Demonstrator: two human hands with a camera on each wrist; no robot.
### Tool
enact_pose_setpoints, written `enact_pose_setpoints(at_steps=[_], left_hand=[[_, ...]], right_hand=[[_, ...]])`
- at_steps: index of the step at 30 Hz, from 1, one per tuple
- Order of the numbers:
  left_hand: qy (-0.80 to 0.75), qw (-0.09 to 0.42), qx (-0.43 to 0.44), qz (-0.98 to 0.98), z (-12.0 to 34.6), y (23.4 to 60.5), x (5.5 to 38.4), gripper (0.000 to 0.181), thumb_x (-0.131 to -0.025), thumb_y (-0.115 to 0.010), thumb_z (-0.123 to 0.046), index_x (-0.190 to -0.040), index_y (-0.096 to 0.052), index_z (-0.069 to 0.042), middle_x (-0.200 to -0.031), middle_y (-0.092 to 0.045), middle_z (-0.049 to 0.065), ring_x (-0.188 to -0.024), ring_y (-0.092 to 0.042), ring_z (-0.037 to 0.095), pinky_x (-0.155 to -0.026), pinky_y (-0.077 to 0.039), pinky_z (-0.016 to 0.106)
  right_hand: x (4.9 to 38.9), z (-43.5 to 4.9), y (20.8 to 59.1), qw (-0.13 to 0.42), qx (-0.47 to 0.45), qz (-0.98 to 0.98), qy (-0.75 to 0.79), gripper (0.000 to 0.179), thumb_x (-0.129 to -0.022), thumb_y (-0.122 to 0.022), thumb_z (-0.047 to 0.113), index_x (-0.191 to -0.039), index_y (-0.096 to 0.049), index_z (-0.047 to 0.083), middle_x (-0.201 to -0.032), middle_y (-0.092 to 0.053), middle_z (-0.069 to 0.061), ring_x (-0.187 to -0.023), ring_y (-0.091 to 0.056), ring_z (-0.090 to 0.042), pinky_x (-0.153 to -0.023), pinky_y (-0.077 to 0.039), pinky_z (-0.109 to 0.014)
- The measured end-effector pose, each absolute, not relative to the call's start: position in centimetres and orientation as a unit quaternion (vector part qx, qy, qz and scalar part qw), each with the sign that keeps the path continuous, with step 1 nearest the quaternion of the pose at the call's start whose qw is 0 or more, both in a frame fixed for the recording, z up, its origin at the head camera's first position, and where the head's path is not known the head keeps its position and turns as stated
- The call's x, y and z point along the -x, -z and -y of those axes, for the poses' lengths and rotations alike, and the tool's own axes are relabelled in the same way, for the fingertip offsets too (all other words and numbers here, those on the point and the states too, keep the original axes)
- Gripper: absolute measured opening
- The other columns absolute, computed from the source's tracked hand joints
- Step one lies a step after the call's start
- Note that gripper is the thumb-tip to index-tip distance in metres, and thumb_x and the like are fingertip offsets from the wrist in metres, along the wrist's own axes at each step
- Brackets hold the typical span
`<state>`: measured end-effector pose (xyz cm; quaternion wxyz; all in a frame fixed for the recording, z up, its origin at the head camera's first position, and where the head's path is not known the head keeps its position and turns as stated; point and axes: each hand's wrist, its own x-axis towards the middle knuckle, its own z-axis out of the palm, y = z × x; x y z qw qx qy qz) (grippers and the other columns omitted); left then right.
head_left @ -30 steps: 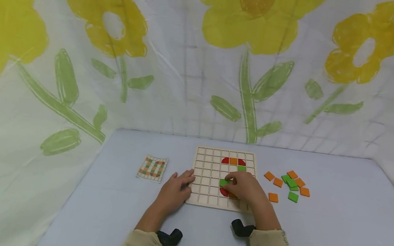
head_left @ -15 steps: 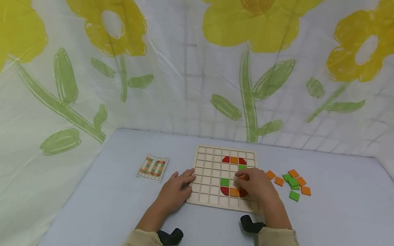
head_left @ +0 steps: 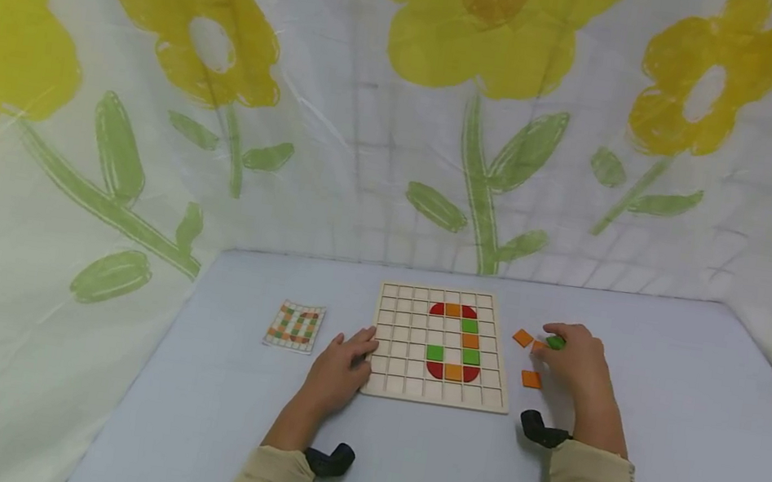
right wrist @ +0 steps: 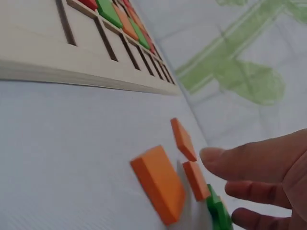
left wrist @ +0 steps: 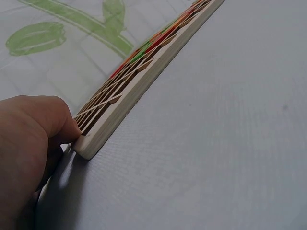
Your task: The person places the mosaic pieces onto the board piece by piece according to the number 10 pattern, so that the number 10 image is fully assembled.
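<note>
My left hand [head_left: 338,370] rests at the left edge of a pale wooden grid board [head_left: 397,373]; in the left wrist view its thumb touches the board's corner. Inside the grid, red rounded pieces [head_left: 435,370], orange tiles [head_left: 471,341] and green tiles [head_left: 434,352] form a partial ring. Right of the board, my right hand [head_left: 576,362] reaches over the loose tiles, its thumb and fingers apart around a green tile [head_left: 555,342]. From the right wrist, the fingertips hover close by the green tiles [right wrist: 219,211], and a loose orange tile [right wrist: 160,184] lies nearer the camera.
A small printed card [head_left: 295,327] with a coloured grid pattern lies left of the board. Several loose orange tiles [head_left: 531,379] lie between the board and my right hand, which hides part of the pile. A flowered curtain [head_left: 364,188] hangs behind the table [head_left: 399,465].
My right hand has moved off the board, rightward to the loose tiles. An orange tile and a green tile in the ring's right side now show uncovered. The left hand stays put.
</note>
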<state>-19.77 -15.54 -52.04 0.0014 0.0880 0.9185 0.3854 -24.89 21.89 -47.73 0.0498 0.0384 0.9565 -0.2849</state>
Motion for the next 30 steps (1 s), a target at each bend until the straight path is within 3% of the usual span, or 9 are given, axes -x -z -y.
enact_pose_setpoints(at_steps=[4, 10, 19, 26, 30], left_hand=[[-0.387, 0.0, -0.09, -0.918, 15.5, 52.1, 19.7, 0.041, -0.094, -0.056, -0.016, -0.134, -0.061, -0.01, -0.152, -0.045, -0.006, -0.143, -0.039, 0.018, -0.125, -0.018, 0.043], [-0.386, 0.0, -0.098, -0.917, 15.4, 51.9, 19.8, 0.041, -0.094, -0.055, -0.016, -0.134, -0.061, -0.01, -0.152, -0.045, -0.005, -0.143, -0.039, 0.018, -0.125, -0.018, 0.044], [-0.382, -0.001, -0.096, -0.919, 15.4, 51.7, 19.8, 0.041, -0.095, -0.055, -0.017, -0.135, -0.061, -0.01, -0.152, -0.045, -0.006, -0.143, -0.039, 0.017, -0.126, -0.018, 0.043], [-0.382, 0.001, -0.09, -0.92, 15.5, 51.8, 19.7, 0.041, -0.094, -0.055, -0.017, -0.135, -0.061, -0.011, -0.152, -0.044, -0.008, -0.143, -0.039, 0.016, -0.125, -0.018, 0.043], [-0.381, -0.002, -0.086, -0.92, 15.5, 52.1, 19.7, 0.041, -0.094, -0.054, -0.018, -0.134, -0.062, -0.012, -0.152, -0.044, -0.01, -0.143, -0.039, 0.014, -0.126, -0.018, 0.041]], right_hand=[[25.2, -21.2, 48.2, 0.06, -0.016, -0.953, 0.296, 0.05, -0.089, -0.068, 0.023, -0.133, -0.059, 0.002, -0.133, -0.054, -0.028, -0.121, -0.044, -0.049, -0.098, -0.044, -0.061], [25.2, -19.8, 48.7, 0.062, -0.008, -0.955, 0.29, 0.043, -0.089, -0.07, 0.021, -0.128, -0.065, 0.005, -0.118, -0.063, -0.018, -0.097, -0.056, -0.03, -0.078, -0.051, -0.041], [25.1, -19.0, 48.7, 0.044, -0.027, -0.957, 0.285, 0.035, -0.092, -0.063, 0.014, -0.126, -0.066, 0.007, -0.12, -0.063, -0.018, -0.097, -0.056, -0.032, -0.079, -0.052, -0.045], [25.3, -18.7, 49.1, 0.026, -0.031, -0.966, 0.255, 0.047, -0.089, -0.069, 0.03, -0.126, -0.065, 0.001, -0.122, -0.058, -0.024, -0.11, -0.055, -0.04, -0.084, -0.051, -0.054], [25.3, -18.6, 49.1, 0.023, -0.045, -0.963, 0.264, 0.046, -0.089, -0.071, 0.031, -0.122, -0.066, -0.001, -0.116, -0.057, -0.025, -0.103, -0.056, -0.038, -0.082, -0.053, -0.05]])
